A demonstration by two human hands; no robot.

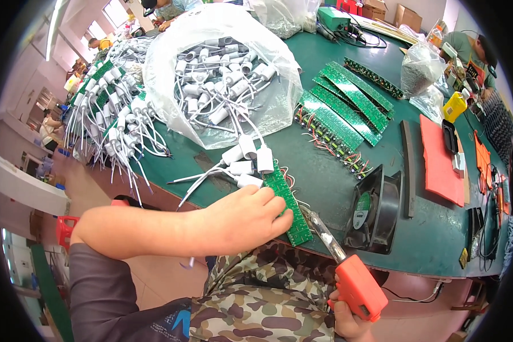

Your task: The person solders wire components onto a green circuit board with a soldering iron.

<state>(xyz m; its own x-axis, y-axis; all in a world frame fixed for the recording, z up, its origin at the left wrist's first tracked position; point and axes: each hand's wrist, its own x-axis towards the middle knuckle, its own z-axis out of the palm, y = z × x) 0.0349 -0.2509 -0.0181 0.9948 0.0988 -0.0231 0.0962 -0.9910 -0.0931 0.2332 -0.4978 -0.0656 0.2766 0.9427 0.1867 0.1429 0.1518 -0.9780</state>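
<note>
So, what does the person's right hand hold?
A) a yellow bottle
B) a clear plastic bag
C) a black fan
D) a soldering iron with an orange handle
D: the right hand grips the soldering iron by its orange handle, its tip beside the green circuit board.

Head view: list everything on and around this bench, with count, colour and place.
Green circuit board strip with white cylindrical parts: one, under left hand.
Orange-handled soldering iron: one, in right hand.
Clear plastic bag of white cylindrical parts: one, centre rear.
Green circuit board strips: several, centre right.
Black square fan: one, front edge.
Orange mat: one, right.
Yellow bottle: one, far right.
Green table.
Left hand; right hand.
</note>
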